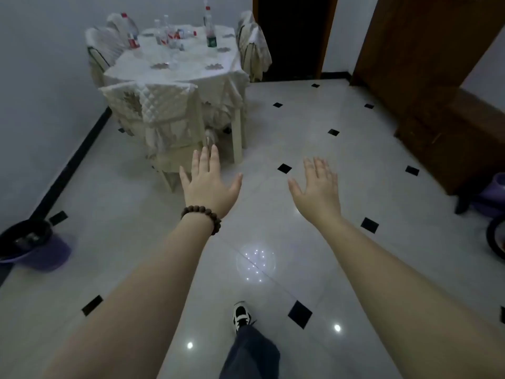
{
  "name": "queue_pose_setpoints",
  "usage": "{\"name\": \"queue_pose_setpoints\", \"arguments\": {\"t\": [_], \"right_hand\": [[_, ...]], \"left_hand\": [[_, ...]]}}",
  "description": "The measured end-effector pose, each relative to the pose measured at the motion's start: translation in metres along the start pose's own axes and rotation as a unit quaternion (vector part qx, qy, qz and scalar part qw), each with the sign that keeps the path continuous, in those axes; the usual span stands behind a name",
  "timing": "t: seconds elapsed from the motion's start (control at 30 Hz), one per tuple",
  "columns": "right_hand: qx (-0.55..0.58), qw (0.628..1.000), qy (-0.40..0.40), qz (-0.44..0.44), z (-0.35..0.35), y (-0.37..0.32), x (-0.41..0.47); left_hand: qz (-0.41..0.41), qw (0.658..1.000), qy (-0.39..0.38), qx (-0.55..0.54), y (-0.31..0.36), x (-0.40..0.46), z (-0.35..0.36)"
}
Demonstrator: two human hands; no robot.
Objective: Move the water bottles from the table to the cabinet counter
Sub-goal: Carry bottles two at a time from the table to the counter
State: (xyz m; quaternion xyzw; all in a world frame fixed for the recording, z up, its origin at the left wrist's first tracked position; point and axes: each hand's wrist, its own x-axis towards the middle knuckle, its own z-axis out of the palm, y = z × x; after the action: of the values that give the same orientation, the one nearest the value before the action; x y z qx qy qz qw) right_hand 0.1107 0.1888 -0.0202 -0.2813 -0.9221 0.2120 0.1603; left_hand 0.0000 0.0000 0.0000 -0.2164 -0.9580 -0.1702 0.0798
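Observation:
Several clear water bottles stand on the cloth-covered table (188, 73) at the far left: a red-labelled one (131, 34) at its left edge, a tall green-labelled one (210, 28) towards the right, and smaller ones (166, 30) in the middle. My left hand (209, 184), with a bead bracelet on the wrist, and my right hand (318, 188) are stretched out over the floor with fingers spread, both empty. They are well short of the table. The brown wooden cabinet (448, 138) runs along the right wall.
Covered chairs (161, 110) surround the table, one between me and it. A dark doorway (292, 36) opens behind the table. A purple basin with a dark pan (32, 247) sits on the floor at left; another purple basin (492, 195) is at right. My foot (241, 315) is on the tiled floor.

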Motion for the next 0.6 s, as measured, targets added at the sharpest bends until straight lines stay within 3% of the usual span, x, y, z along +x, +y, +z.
{"name": "queue_pose_setpoints", "arguments": {"t": [0.23,0.6], "right_hand": [[-0.013,1.0,-0.012,0.0,0.037,0.012,0.091],[0.003,1.0,0.015,0.015,0.056,-0.007,0.323]], "left_hand": [[-0.004,1.0,0.005,0.006,0.004,0.093,0.048],[-0.007,1.0,0.003,0.0,0.016,0.319,0.08]]}}
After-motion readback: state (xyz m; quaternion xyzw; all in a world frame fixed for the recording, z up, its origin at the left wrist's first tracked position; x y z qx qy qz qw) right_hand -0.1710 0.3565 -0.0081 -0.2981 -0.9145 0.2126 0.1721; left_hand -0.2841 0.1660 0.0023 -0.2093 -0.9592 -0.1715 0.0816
